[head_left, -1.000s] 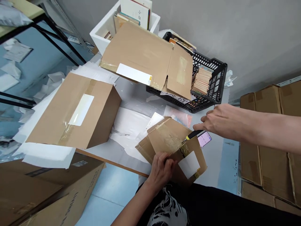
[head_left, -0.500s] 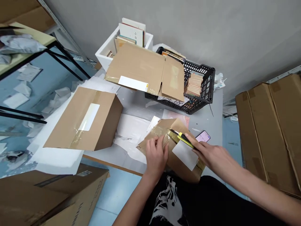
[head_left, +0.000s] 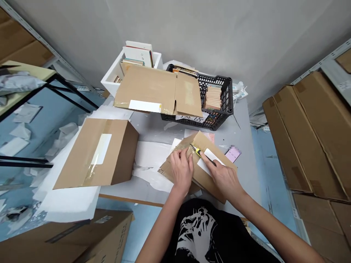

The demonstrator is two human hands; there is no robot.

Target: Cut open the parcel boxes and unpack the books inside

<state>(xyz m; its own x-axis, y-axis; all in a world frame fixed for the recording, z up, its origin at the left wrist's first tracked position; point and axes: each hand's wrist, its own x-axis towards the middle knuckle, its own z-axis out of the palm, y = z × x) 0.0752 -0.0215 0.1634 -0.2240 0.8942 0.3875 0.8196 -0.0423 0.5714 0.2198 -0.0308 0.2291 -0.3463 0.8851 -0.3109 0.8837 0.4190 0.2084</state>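
Two hands sit slightly apart: the left hand (head_left: pixel 181 168) rests on a cardboard box (head_left: pixel 197 172), any pinch unclear; the right hand (head_left: pixel 225 179) is closed round a cutter (head_left: pixel 197 150). The cardboard box lies near the front edge of the table (head_left: pixel 248 160); grey surface shows between phone (head_left: pixel 233 155) and right edge.
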